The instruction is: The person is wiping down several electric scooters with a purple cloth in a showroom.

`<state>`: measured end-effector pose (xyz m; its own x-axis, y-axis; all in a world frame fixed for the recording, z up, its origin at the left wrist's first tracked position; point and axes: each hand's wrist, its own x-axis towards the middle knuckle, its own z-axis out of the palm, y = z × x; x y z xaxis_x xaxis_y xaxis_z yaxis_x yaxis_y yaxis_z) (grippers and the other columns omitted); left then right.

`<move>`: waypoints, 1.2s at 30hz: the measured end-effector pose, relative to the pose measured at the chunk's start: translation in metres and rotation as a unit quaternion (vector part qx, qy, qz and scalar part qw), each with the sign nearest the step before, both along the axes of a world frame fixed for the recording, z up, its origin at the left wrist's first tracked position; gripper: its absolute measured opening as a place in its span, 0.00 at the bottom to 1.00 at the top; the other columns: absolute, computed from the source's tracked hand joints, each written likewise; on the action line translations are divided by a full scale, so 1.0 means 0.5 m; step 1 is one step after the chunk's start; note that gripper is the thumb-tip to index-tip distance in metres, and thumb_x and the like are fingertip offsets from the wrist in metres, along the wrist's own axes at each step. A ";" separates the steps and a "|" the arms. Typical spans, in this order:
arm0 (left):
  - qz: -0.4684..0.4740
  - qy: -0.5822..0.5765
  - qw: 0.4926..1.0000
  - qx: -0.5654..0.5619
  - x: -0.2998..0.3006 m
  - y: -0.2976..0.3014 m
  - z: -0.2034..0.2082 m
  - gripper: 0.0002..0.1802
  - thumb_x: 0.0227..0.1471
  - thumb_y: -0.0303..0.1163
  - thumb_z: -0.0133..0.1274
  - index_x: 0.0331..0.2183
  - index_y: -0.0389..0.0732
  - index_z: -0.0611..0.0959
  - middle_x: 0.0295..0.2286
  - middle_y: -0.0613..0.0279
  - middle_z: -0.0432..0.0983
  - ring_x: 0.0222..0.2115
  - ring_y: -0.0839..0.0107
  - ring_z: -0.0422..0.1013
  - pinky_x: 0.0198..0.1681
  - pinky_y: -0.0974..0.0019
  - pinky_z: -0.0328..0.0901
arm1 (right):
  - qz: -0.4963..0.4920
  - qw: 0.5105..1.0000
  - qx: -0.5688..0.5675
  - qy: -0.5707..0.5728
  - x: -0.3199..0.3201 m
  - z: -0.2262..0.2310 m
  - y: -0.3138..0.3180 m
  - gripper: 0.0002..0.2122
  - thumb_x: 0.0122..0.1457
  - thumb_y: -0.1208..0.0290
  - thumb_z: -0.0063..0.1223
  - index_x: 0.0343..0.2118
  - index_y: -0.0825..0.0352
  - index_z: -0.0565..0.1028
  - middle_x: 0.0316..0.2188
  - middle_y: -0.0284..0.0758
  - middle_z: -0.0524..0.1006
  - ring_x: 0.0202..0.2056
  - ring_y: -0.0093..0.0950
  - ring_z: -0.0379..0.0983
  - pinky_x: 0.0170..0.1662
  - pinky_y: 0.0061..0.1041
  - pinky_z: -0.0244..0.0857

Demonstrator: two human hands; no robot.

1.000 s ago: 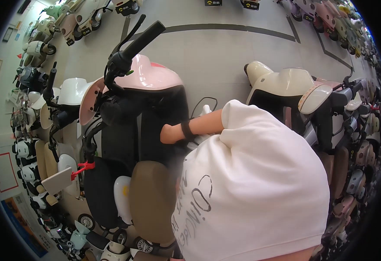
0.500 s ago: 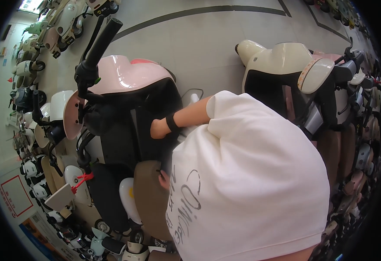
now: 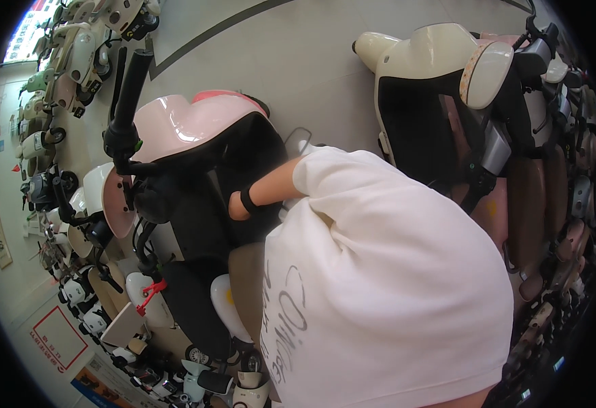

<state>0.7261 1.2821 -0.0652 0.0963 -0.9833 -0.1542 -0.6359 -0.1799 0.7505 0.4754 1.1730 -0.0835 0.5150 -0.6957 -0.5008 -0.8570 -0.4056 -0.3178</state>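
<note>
My right arm, in a white short sleeve [image 3: 315,173] and with a black wristband [image 3: 247,200], reaches left across the head view. My right hand [image 3: 237,206] bends down over the dark footwell [image 3: 203,204] of a pink scooter [image 3: 189,129]. Its back shows; its fingers are hidden, and so is anything in them. The scooter's brown seat [image 3: 245,282] is partly covered by my shirt [image 3: 393,272]. Beyond the footwell, at far left, rises a black handlebar grip [image 3: 133,85]. My left hand is out of sight.
A cream scooter [image 3: 420,58] with a black footwell stands to the right. A black seat [image 3: 193,309] and a red strap [image 3: 152,297] lie to the lower left. Several more scooters line both sides. A dark stripe [image 3: 209,34] crosses the pale floor at the far end.
The view has turned, so the scooters sit at a different slant. My right hand stays over the footwell. A small patch of skin beside the brown seat has gone from view.
</note>
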 end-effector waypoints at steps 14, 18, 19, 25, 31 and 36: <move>0.038 0.019 0.998 -0.054 -0.002 0.034 0.033 0.19 0.52 0.41 0.46 0.27 0.31 0.71 0.19 0.53 0.67 0.20 0.65 0.63 0.26 0.65 0.60 | 0.015 0.996 0.014 -0.084 0.123 -0.063 0.044 0.14 0.43 0.68 0.53 0.36 0.61 0.75 0.31 0.36 0.76 0.35 0.35 0.72 0.33 0.33 0.66; 0.071 0.028 0.997 -0.022 -0.013 0.085 0.074 0.19 0.53 0.41 0.45 0.27 0.31 0.70 0.18 0.57 0.65 0.19 0.68 0.61 0.24 0.68 0.59 | 0.005 0.963 0.055 -0.263 0.124 -0.013 0.128 0.26 0.37 0.65 0.56 0.45 0.55 0.66 0.30 0.38 0.75 0.34 0.37 0.72 0.33 0.33 0.66; 0.081 0.036 0.995 0.045 -0.050 0.090 0.119 0.20 0.54 0.42 0.44 0.26 0.31 0.70 0.18 0.61 0.63 0.19 0.72 0.59 0.23 0.70 0.58 | 0.040 0.953 0.049 -0.295 0.149 -0.112 0.121 0.29 0.37 0.64 0.57 0.48 0.55 0.64 0.33 0.40 0.74 0.34 0.37 0.73 0.35 0.31 0.66; 0.044 0.063 0.996 -0.041 -0.059 0.149 0.079 0.17 0.44 0.35 0.57 0.20 0.36 0.68 0.15 0.69 0.62 0.19 0.81 0.56 0.21 0.75 0.56 | -0.040 0.947 0.138 -0.287 0.089 0.037 0.168 0.26 0.44 0.62 0.54 0.49 0.58 0.65 0.23 0.37 0.76 0.26 0.33 0.74 0.28 0.30 0.67; 0.082 -0.007 0.996 -0.016 -0.130 0.197 0.122 0.17 0.41 0.32 0.59 0.19 0.36 0.66 0.14 0.64 0.64 0.17 0.77 0.57 0.22 0.72 0.56 | 0.089 0.953 0.171 -0.233 0.093 -0.027 0.189 0.10 0.48 0.63 0.50 0.28 0.63 0.74 0.24 0.37 0.76 0.27 0.33 0.74 0.31 0.29 0.66; 0.048 -0.117 0.988 0.089 -0.136 0.231 0.118 0.18 0.41 0.44 0.56 0.25 0.41 0.71 0.19 0.52 0.71 0.23 0.52 0.67 0.24 0.60 0.60 | 0.122 0.966 0.112 -0.200 0.049 -0.093 0.203 0.10 0.48 0.62 0.50 0.28 0.63 0.74 0.21 0.35 0.76 0.28 0.33 0.74 0.32 0.31 0.66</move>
